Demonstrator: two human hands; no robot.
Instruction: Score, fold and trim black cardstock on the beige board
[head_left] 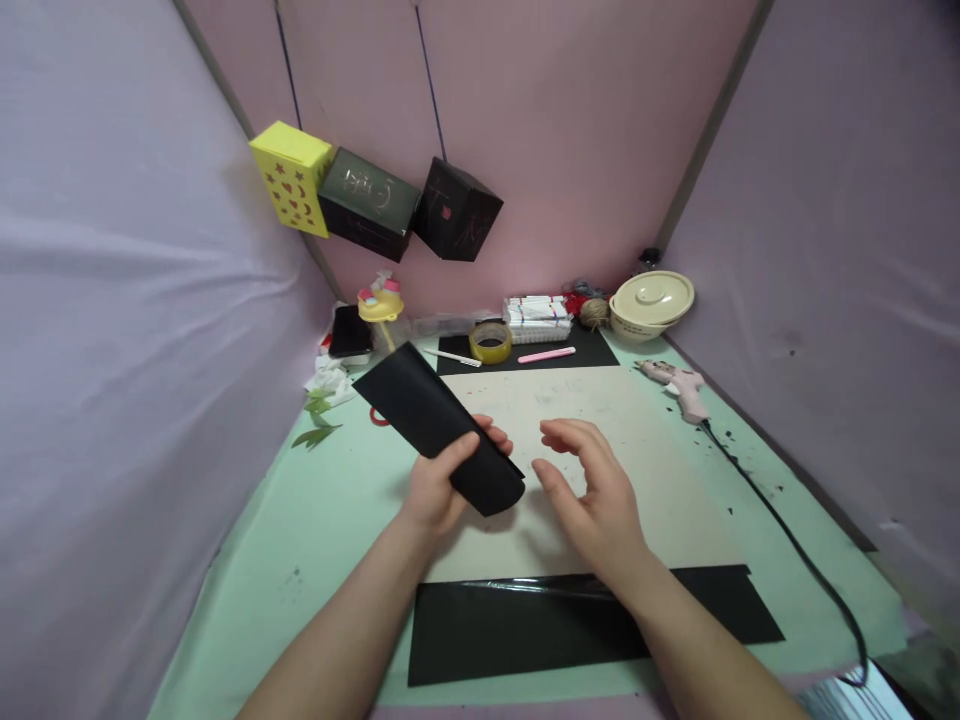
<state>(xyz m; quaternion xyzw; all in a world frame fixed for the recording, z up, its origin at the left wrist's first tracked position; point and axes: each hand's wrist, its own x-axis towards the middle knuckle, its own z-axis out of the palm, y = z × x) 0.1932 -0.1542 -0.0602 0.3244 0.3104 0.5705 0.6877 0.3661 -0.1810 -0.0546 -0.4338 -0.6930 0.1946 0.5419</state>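
Note:
My left hand [442, 475] grips a rolled or folded sheet of black paper [431, 405], thumb across its front and fingers behind it. The black paper slants from upper left to lower right, held above a pale work board [652, 490]. Just to its right, my right hand [596, 490] is apart from the paper, thumb and fingers curved with a gap between them and nothing held. Below both hands, a flat black sheet [525, 635] lies along the near edge of the board, partly covered by my right forearm.
A glue gun [679, 388] with a black cord lies at the right among dark scraps. Behind the board are a tape roll [490, 344], a pink pen [546, 355], a marker basket [537, 320], and a lidded bowl [651, 303]. Boxes [371, 203] hang at the back left.

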